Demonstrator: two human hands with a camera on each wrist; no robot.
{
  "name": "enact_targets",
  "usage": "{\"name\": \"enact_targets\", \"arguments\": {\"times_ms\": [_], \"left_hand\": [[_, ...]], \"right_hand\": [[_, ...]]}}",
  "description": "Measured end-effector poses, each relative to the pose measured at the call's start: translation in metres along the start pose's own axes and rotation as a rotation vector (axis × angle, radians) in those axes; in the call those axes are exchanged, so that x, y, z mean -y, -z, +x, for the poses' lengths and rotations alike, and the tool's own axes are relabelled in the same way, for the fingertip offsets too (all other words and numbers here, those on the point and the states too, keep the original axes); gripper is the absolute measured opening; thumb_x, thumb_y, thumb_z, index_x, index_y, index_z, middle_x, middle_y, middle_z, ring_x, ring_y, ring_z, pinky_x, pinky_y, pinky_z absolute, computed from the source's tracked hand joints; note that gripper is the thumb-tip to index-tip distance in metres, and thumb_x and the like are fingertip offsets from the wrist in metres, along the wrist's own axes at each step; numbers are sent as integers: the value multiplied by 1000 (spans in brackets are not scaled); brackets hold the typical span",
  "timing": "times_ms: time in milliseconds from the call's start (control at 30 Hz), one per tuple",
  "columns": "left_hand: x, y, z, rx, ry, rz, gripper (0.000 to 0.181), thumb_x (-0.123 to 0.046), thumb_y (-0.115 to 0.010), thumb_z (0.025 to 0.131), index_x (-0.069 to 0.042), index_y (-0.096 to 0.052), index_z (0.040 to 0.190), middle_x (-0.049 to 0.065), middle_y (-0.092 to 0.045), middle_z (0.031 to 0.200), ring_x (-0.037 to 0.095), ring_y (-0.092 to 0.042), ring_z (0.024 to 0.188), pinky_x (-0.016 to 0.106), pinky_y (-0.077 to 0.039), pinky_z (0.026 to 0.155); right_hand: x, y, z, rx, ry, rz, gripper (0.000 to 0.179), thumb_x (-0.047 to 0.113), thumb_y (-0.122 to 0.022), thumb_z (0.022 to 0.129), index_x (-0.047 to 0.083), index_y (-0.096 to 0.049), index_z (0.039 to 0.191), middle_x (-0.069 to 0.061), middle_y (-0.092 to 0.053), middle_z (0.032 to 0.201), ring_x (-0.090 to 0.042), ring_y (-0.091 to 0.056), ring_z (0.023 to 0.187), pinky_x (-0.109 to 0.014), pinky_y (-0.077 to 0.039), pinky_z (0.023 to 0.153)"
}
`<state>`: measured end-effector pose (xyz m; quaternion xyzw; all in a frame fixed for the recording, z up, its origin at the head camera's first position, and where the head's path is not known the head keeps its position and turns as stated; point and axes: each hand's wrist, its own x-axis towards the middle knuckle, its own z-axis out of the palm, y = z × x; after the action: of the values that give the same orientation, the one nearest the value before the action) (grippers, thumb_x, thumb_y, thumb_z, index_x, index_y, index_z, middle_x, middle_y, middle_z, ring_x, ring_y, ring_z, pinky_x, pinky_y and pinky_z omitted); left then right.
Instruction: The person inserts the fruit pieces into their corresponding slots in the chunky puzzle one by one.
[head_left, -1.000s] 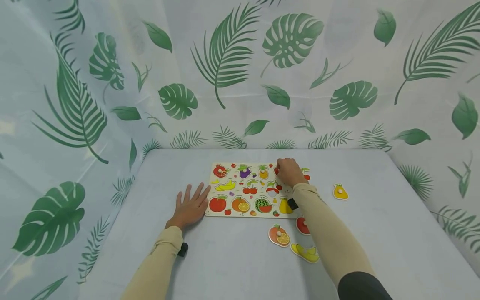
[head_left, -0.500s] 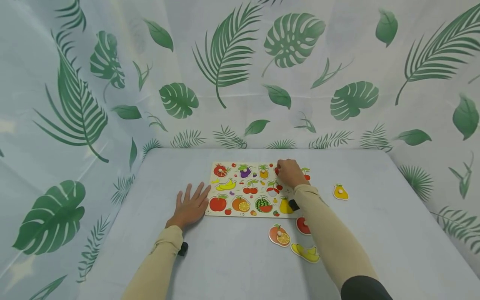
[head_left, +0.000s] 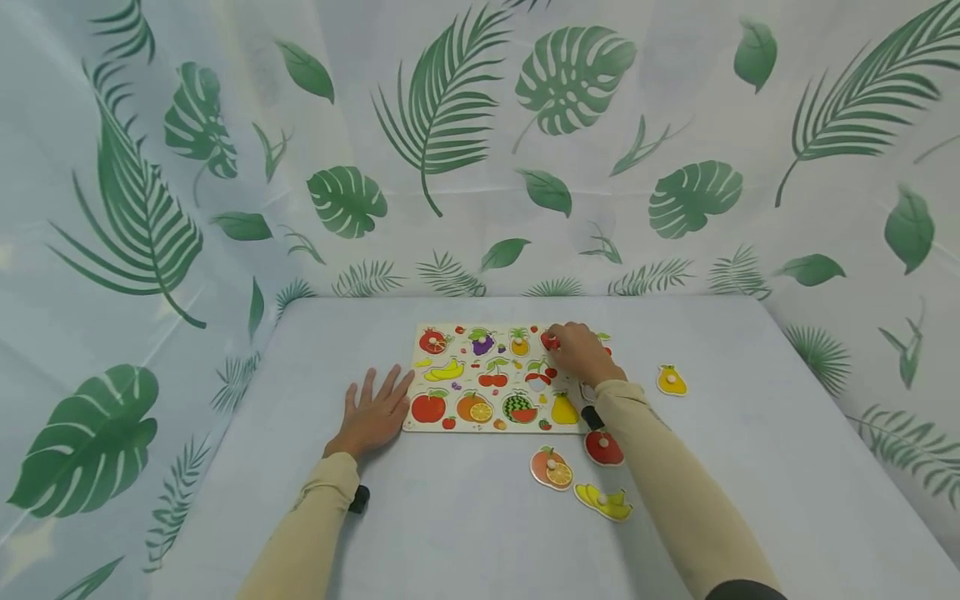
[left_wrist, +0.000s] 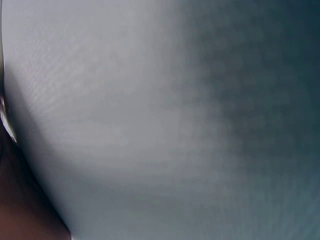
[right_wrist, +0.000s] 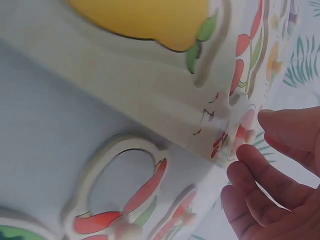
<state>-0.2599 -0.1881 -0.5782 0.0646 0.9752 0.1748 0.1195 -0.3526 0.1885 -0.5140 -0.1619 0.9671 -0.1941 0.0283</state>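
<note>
A fruit puzzle board (head_left: 510,426) lies on the white table. My left hand (head_left: 371,419) rests palm down by its left edge, fingers spread, fingertips right at the edge. Over the board's top right, my right hand (head_left: 581,354) has its thumb and fingertips close to a red fruit piece (head_left: 549,341), which shows past the fingers. In the right wrist view the thumb (right_wrist: 285,127) and the fingers stand apart around a small red-and-white fruit picture (right_wrist: 243,132). The left wrist view shows mostly blurred table and a strip of skin (left_wrist: 25,200).
Loose knobbed pieces lie on the table: an orange (head_left: 551,468), bananas (head_left: 603,502) and a red round fruit (head_left: 604,448) below the board, and a yellow pear (head_left: 672,381) to its right. A leaf-patterned curtain (head_left: 480,167) stands behind the table.
The right hand has drawn slightly back from the red piece, more of which now shows. The right forearm has shifted down and right. The left hand stays put; the view has turned slightly.
</note>
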Motion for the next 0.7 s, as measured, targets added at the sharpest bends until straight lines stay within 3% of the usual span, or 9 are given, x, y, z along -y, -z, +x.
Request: {"name": "enact_targets", "arguments": {"times_ms": [400, 567, 700], "left_hand": [[1, 4, -5, 11, 14, 3, 63, -40, -35, 114, -24, -20, 174, 8, -7, 180, 43, 11, 162, 67, 9, 124], [-1, 2, -2, 13, 14, -4, 64, -41, -34, 114, -25, -19, 174, 7, -7, 180, 43, 12, 162, 67, 10, 124], [0, 1, -1, 16, 16, -10, 64, -43, -33, 114, -26, -19, 174, 7, -6, 180, 42, 12, 162, 66, 11, 124]], "right_hand": [[4, -4, -37, -110, 60, -4, 35, 7, -75, 99, -5, -71, 131, -25, -70, 118, -43, -64, 108, -57, -54, 99], [5, -3, -64, -201, 116, -67, 29, 4, -78, 95, -4, -74, 123, -21, -71, 109, -39, -66, 99, -54, -57, 93], [7, -5, -88, -207, 106, -73, 30, 5, -80, 94, -4, -74, 121, -20, -72, 111, -38, -67, 101, -55, -57, 96]]}}
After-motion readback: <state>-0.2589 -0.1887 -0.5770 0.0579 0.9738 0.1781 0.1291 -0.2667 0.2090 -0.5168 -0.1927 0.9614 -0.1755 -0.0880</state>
